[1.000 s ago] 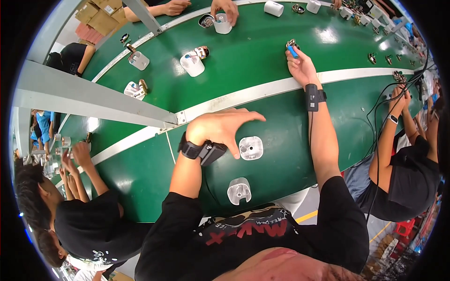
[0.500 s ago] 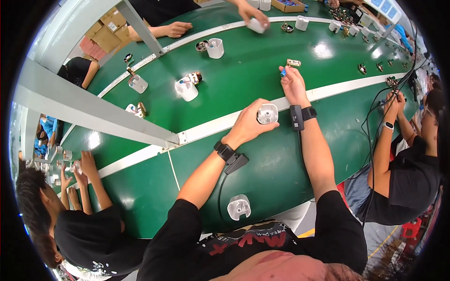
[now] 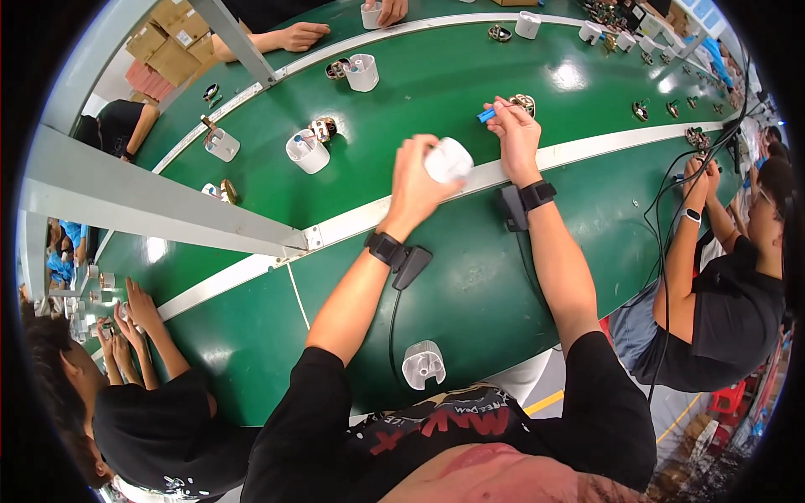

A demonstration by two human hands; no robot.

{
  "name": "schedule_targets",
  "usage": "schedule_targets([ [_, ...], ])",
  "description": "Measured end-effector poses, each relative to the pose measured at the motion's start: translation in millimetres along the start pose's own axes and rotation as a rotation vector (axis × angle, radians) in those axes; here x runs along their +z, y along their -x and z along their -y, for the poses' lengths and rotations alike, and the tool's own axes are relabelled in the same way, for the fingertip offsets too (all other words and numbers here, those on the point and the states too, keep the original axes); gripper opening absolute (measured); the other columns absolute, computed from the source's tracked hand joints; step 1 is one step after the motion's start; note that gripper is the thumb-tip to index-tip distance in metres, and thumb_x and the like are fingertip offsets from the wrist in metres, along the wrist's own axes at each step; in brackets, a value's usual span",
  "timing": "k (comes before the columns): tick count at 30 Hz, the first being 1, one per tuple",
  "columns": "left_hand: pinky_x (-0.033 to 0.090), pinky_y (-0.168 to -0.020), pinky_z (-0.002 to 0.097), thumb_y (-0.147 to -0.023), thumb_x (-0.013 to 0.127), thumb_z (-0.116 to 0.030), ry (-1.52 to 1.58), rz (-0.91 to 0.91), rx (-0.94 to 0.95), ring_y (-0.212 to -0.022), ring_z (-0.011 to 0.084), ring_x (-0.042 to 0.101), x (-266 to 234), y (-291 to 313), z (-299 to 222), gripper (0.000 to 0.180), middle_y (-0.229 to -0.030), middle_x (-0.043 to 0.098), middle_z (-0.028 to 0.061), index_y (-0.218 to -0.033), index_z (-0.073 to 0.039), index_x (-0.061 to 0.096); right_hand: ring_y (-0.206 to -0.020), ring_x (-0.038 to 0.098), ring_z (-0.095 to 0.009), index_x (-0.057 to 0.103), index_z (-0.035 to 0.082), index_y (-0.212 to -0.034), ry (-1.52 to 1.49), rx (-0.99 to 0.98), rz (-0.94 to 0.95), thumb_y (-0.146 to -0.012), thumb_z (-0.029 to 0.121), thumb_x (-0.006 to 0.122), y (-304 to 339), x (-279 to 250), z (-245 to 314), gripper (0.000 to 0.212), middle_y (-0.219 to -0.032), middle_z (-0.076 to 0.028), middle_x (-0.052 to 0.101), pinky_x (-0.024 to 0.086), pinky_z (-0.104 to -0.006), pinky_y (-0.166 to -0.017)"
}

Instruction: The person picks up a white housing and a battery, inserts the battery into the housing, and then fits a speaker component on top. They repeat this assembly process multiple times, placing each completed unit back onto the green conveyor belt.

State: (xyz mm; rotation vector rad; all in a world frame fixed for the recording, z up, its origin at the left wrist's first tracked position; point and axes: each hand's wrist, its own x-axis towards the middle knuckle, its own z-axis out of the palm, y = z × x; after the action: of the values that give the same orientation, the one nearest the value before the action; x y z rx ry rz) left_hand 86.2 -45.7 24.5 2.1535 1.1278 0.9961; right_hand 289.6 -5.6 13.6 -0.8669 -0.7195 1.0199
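My left hand (image 3: 413, 180) is closed around a white plastic housing (image 3: 449, 160), tilted and a little blurred, over the white rail. To its right, my right hand (image 3: 516, 138) pinches a small blue cylinder (image 3: 486, 116) between thumb and fingers. A thin reddish wire seems to run from the cylinder toward a metallic part (image 3: 523, 103) just behind the fingertips; whether the hand touches that part I cannot tell. Another white housing (image 3: 423, 365) stands on the near green worktop, its inner ribs showing.
White housings with metallic parts, such as this housing (image 3: 308, 152), sit on the green belt (image 3: 436, 84). A grey post (image 3: 168, 197) slants across at left. Cables (image 3: 668, 251) hang at right. Co-workers sit on both sides; another person's hand (image 3: 388, 12) holds a housing across the belt.
My left hand has moved away from me and turned its housing over from open side up. My right hand has raised the blue cylinder, now plainly showing. Across the belt, the other person's housing moved left.
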Motion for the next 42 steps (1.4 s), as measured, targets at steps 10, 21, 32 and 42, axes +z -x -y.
schedule_targets([
  [10,0.051,-0.086,0.0391,-0.059,0.089,-0.010,0.254,-0.176,-0.357,-0.103,0.0309,0.061,-8,-15,3,0.076,-0.111,0.059,0.0184,-0.117,-0.004,0.040,-0.081,0.068,-0.016,0.065,-0.010,-0.105,0.236,-0.109,0.190,-0.089,-0.002,0.065,37,42,-2,0.018,-0.096,-0.014,0.070,0.056,-0.0264,-0.072],
  [21,0.049,-0.091,0.0407,-0.061,0.085,-0.004,0.224,-0.211,-0.216,-0.106,0.0332,0.059,13,-25,17,0.074,-0.113,0.058,0.0171,-0.123,-0.003,0.045,-0.084,0.066,-0.016,0.065,-0.008,-0.108,0.506,-0.395,0.337,-0.088,-0.003,0.066,22,23,-11,0.021,-0.101,-0.012,0.070,0.055,-0.0262,-0.074],
  [32,0.049,-0.090,0.0423,-0.060,0.085,-0.004,0.118,-0.353,-0.179,-0.106,0.0342,0.058,27,-33,19,0.071,-0.112,0.058,0.0164,-0.119,-0.002,0.046,-0.099,0.063,-0.020,0.066,-0.002,-0.113,0.800,-0.479,0.491,-0.078,0.006,0.077,21,15,-11,0.037,-0.116,-0.014,0.065,0.053,-0.0319,-0.079],
  [42,0.048,-0.093,0.0374,-0.069,0.083,-0.006,0.387,-0.253,-0.217,-0.111,0.0270,0.056,35,-40,13,0.070,-0.118,0.053,0.0167,-0.123,0.000,0.039,-0.119,0.057,-0.024,0.047,0.003,-0.138,0.517,-0.103,0.677,-0.070,0.007,0.083,21,9,1,0.077,-0.134,-0.013,0.055,0.052,-0.0377,-0.095],
])
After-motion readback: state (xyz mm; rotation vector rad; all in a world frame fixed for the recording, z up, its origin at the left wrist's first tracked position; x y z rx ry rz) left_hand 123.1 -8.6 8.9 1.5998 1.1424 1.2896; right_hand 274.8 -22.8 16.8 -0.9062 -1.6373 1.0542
